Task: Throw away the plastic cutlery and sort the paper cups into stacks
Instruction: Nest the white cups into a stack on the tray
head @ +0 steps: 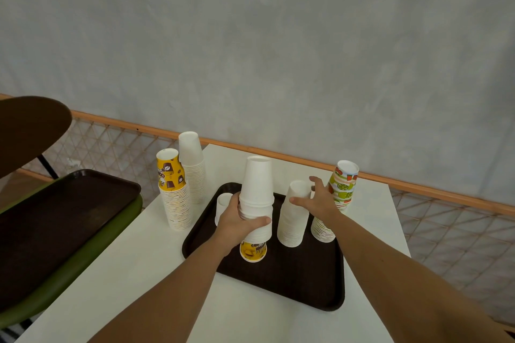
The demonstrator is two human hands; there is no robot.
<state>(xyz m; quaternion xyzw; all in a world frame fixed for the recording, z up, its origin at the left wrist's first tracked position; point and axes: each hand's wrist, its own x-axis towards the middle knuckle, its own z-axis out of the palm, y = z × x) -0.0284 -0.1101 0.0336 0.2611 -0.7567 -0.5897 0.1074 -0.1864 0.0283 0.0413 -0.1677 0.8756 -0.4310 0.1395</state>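
Left hand: my left hand (pixel 237 221) grips the held stack (pixel 256 189) round its middle, thumb across the front and fingers curled behind.
Held stack: white cups, mouths down, long axis upright, with a yellow cup (pixel 253 251) at the bottom end. It is over the near middle of the tray (pixel 292 281); I cannot tell whether the yellow rim touches it.
Right hand: my right hand (pixel 317 199) holds nothing and its fingers are spread. It sits between the tray's white stack (pixel 294 217) and the fruit-print stack (pixel 341 192).
Key relation: the white stack stands upright just left of my right palm. My thumb crosses its front near the top; I cannot tell whether it touches.
Nearer hand: the right, by far; the left is occupied.
Next move, as I judge it: either close the right hand on that white stack, or pull the yellow cup off the held one.
Sorted stacks: a yellow stack (pixel 174 192) and a white table stack (pixel 193 167) stand off the tray, to my left, on the table (pixel 139 273).
Cutlery: none in sight.
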